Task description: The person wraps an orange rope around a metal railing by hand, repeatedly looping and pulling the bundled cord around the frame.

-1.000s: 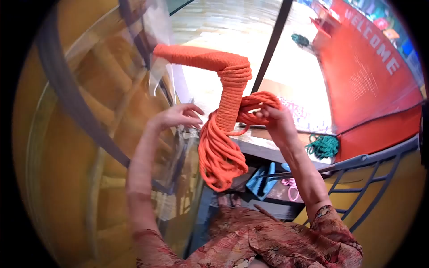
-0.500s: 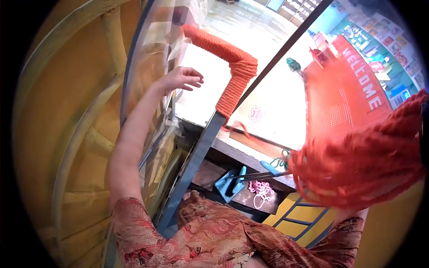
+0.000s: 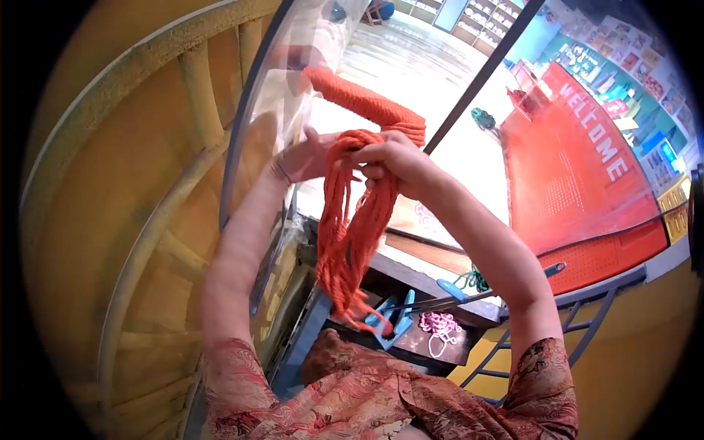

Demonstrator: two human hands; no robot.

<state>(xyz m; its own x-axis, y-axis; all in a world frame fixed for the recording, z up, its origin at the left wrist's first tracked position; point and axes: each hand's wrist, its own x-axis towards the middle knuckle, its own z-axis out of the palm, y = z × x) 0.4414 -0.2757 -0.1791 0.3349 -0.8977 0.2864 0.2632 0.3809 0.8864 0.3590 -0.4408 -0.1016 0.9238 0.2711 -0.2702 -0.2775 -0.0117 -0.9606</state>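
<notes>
My right hand [image 3: 400, 163] is closed around the top of a looped bundle of orange yarn [image 3: 359, 227], whose strands and loose ends hang down in front of me. My left hand [image 3: 308, 155] is against the left side of the bundle, thumb raised and apart; its fingers are mostly hidden behind the loops. Just beyond both hands, a bent rail [image 3: 367, 99] is wrapped tightly in the same orange yarn. The bundle and my hands cover its lower wrapped part.
A curved yellow railing [image 3: 147, 213] rises on my left beside a clear panel. Below are a blue dustpan [image 3: 400, 323], pink cord [image 3: 440, 323] and a long-handled tool with a blue grip [image 3: 451, 290]. A red "WELCOME" counter [image 3: 579, 183] stands to the right.
My right hand has swung the yarn bundle from the far right to the wrapped rail. My left hand has shifted slightly right and now meets the bundle.
</notes>
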